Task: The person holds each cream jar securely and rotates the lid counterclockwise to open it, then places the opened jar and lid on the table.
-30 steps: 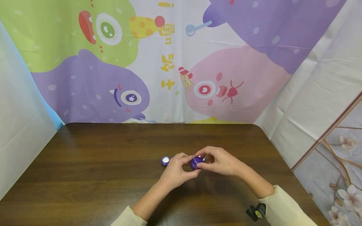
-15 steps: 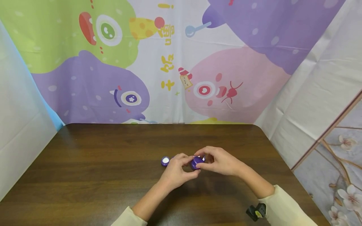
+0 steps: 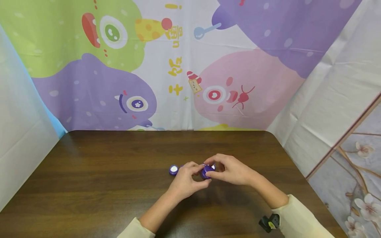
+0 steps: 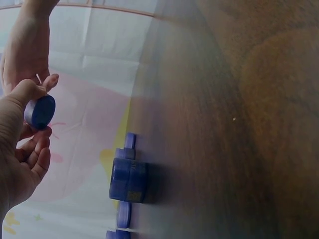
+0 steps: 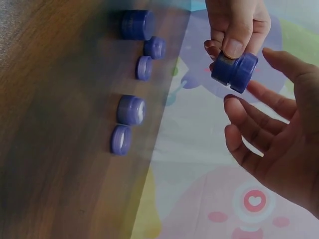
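Both hands meet over the table around one small purple cosmetic jar (image 3: pixel 206 173) with its lid (image 5: pixel 244 74) on. My left hand (image 3: pixel 184 181) grips the jar's body, its thumb lying along the side in the right wrist view. From the other side, my right hand (image 3: pixel 230 170) pinches the lid between thumb and fingers. In the left wrist view the jar (image 4: pixel 42 112) shows a round blue end, with the left thumb above it and fingers below. The jar is clear of the table.
On the table (image 3: pixel 104 185) stand more purple containers: a large jar (image 5: pixel 137 25), a smaller jar (image 5: pixel 154 47), an open jar (image 5: pixel 132 109) with white inside, and loose lids (image 5: pixel 119 139). The hands partly hide them from the head view. A printed curtain (image 3: pixel 178 109) hangs behind.
The purple jar has shifted very slightly between the fingers. Both hands stay in nearly the same place.
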